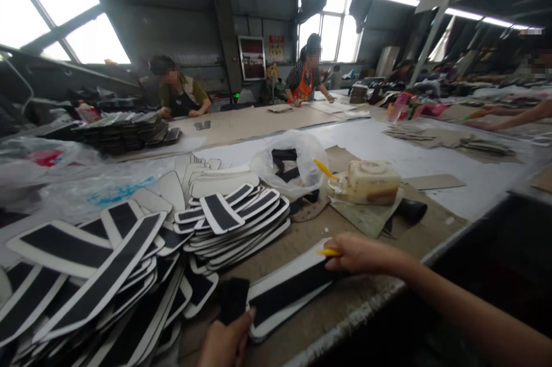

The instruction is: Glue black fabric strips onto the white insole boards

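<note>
A white panel (276, 283) with a black strip (288, 291) along it lies on the brown board near the table's front edge. My left hand (228, 337) is closed at the panel's near end, thumb and finger on the end of the black strip. At the far end my right hand (357, 253) is closed round a yellow tool, whose tip (328, 252) sticks out over the panel. A black piece (234, 299) lies just left of the panel. Stacks of white pieces with black strips (241, 229) stand to the left.
A stained plastic container (371, 182) with a yellow stick (324, 169) stands behind my right hand. Beside it is a clear bag (297, 160) with black strips. A large heap of panels (99, 275) fills the left. Across the table, a person in an orange apron (303, 86) stands.
</note>
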